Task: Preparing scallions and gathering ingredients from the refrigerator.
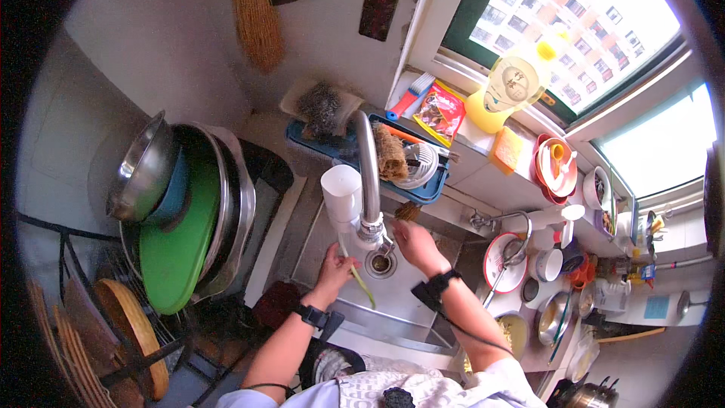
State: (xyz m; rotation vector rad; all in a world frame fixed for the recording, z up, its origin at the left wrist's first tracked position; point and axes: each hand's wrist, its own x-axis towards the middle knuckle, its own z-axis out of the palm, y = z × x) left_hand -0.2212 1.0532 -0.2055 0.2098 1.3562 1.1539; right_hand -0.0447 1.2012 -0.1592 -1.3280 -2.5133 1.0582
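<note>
My left hand (335, 273) is closed on a long green-and-white stalk (361, 285), perhaps a scallion, which slants across the stainless steel sink (391, 303). My right hand (418, 242) is beside the metal faucet (371, 181); its fingers are partly blurred and bent, and whether they grip anything is unclear. Between the hands the sink drain (381, 263) is visible. A white filter unit (342, 190) is attached to the faucet, above my left hand.
Behind the sink a blue tray (430, 192) holds brushes and a loofah-like scrubber (391, 153). A yellow bottle (504, 90) and a sponge (506, 150) stand on the sill. Bowls and a red-rimmed plate (498, 277) lie right; a green board (181, 238) and basins stand left.
</note>
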